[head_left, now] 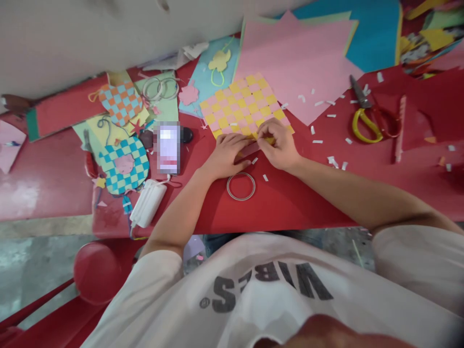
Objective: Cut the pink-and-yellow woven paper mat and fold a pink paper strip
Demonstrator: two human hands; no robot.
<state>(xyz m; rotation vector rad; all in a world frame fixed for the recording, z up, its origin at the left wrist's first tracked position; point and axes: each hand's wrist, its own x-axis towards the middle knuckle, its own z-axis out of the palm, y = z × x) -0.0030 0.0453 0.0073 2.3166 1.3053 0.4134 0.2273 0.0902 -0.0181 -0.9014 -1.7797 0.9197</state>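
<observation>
A checkered mat of woven pink and yellow paper strips [246,99] lies on the red table. My left hand [225,155] rests on its near edge, the fingers stretched out over the paper and the thumb pointing right. My right hand [278,145] is closed in a pinch at the same edge, just right of the left fingertips. The strip ends between the hands are partly hidden by the fingers. A thin round ring [241,186] lies on the table below my left hand. Small white paper bits [265,178] are scattered close by.
Scissors [366,113] with yellow and red handles lie at right beside a pink stick [400,129]. Pink sheets [290,53] are stacked behind. At left are a phone [168,147], a white power bank [148,203], a blue checkered paper piece [139,159] and more rings [152,89].
</observation>
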